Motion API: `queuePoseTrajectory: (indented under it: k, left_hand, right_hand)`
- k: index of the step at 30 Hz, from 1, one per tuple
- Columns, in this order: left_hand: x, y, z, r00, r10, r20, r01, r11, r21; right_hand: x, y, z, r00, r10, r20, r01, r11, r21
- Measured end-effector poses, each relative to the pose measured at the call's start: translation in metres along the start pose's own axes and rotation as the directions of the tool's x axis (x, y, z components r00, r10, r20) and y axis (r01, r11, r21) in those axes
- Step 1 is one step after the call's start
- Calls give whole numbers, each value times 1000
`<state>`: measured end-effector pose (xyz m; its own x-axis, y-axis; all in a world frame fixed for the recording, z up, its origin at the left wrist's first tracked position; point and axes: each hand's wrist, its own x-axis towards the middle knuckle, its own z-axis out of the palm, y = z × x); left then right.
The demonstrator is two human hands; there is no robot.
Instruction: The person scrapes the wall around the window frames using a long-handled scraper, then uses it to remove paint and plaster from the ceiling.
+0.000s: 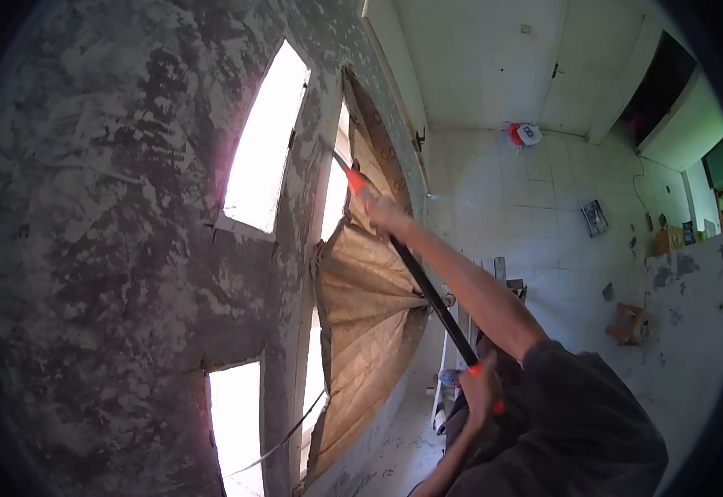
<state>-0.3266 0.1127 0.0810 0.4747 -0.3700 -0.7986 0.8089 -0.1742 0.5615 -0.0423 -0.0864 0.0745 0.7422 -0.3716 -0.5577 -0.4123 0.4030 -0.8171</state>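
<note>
A long-handled tool [425,286] with a black shaft, orange-red ends and a thin grey tip slants across the middle. My right hand [384,214], arm stretched out, is closed round its upper part, just behind the orange section. Lower down, my left hand [484,389] grips the orange end close to my body. The tip lies right at the edge of the window frame strip [334,137], though its exact shape is too small to make out. Beside it, a creased brown sheet [369,282] hangs over part of the window opening.
A rough, patchy grey wall [121,248] fills the left, with bright openings [268,141] in it. A cable [282,446] crosses the lower opening. On the tiled floor [535,199] are a white tub [529,133], a tray [594,218] and a small wooden stool [628,324].
</note>
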Motion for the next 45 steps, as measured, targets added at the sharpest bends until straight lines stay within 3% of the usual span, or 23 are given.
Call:
queuePoseTrajectory:
  k: [3, 5, 7, 11, 13, 14, 15, 17, 19, 21, 22, 25, 27, 29, 31, 33, 35, 37, 38, 41, 42, 43, 45]
  left_hand:
    - [-5, 3, 3, 1000, 23, 1, -23, 998, 52]
    - [-26, -32, 1, 999, 20, 38, -19, 999, -27]
    - [-16, -28, 3, 999, 8, 42, -6, 999, -49]
    - [0, -15, 5, 1000, 9, 13, -9, 1000, 15]
    - [-31, -12, 4, 998, -12, 68, 16, 998, -61]
    - [-19, -12, 3, 999, 42, -18, -41, 998, 45]
    - [3, -14, -4, 999, 37, 9, -37, 999, 33]
    - [14, -11, -8, 999, 25, 27, -26, 998, 57]
    - [-10, -10, 8, 998, 40, 54, -42, 999, 25]
    - [-17, -7, 4, 999, 30, 45, -30, 1000, 3]
    - [-5, 1, 3, 999, 38, 34, -39, 999, 30]
    - [8, 14, -3, 998, 36, 55, -38, 999, 36]
    - [-17, 9, 9, 1000, -13, 17, 13, 999, 30]
    - [-18, 3, 7, 994, -42, 99, 48, 997, -58]
    - [2, 11, 1, 999, 39, 30, -42, 995, 86]
    - [12, 18, 0, 999, -1, 54, -1, 1000, 31]
    - [3, 7, 8, 995, 95, 40, -96, 994, 43]
    - [-7, 18, 15, 999, 39, 20, -39, 999, 15]
    - [3, 30, 14, 999, 29, 40, -30, 999, 22]
    - [11, 31, 12, 998, 18, 65, -18, 1000, 0]
    - [2, 10, 15, 997, 56, 62, -55, 998, -23]
    - [-7, -1, 17, 996, 76, 53, -74, 996, -39]
    - [-9, 8, 25, 999, 6, 36, -4, 998, -69]
  right_hand:
    - [-13, -7, 2, 988, -146, -56, 146, 989, 5]
    - [-37, 11, 10, 1000, -17, -17, 16, 998, -61]
    - [-31, 7, 6, 999, 32, -5, -32, 998, -60]
    - [-14, 3, 0, 996, -50, -75, 44, 996, -82]
    - [-34, 4, 7, 1000, 20, -20, -21, 998, -64]
    - [-29, 4, 6, 997, -78, -26, 75, 993, -95]
    - [-19, 12, 5, 998, -58, -19, 56, 994, -95]
    - [12, 13, 1, 996, -56, -64, 51, 996, -74]
    - [-5, 8, 4, 983, -111, -148, 98, 991, -95]
    - [-29, 2, 6, 998, 49, -28, -50, 998, -39]
    - [-6, 7, 5, 996, -80, -32, 78, 994, -75]
    - [27, -4, -5, 997, 0, -81, 0, 1000, 5]
    - [4, 3, 0, 989, -106, -105, 101, 993, -55]
    - [-19, 1, 3, 1000, 7, -17, -8, 998, -70]
    - [8, 4, -1, 999, -24, -36, 22, 997, -70]
    - [38, -8, -11, 998, 12, -66, -10, 1000, 28]
    - [17, -12, -6, 995, -64, -82, 64, 998, -8]
    - [-11, -13, 1, 997, -45, -64, 39, 995, -88]
    - [16, -3, -6, 987, -156, -48, 151, 983, -102]
    - [39, -13, -11, 992, -51, -119, 40, 995, -93]
    - [38, 2, -8, 987, -121, -104, 110, 989, -100]
    - [-3, -10, -4, 999, -28, -42, 23, 995, -96]
    - [-2, -6, -4, 1000, 2, -8, -3, 996, -84]
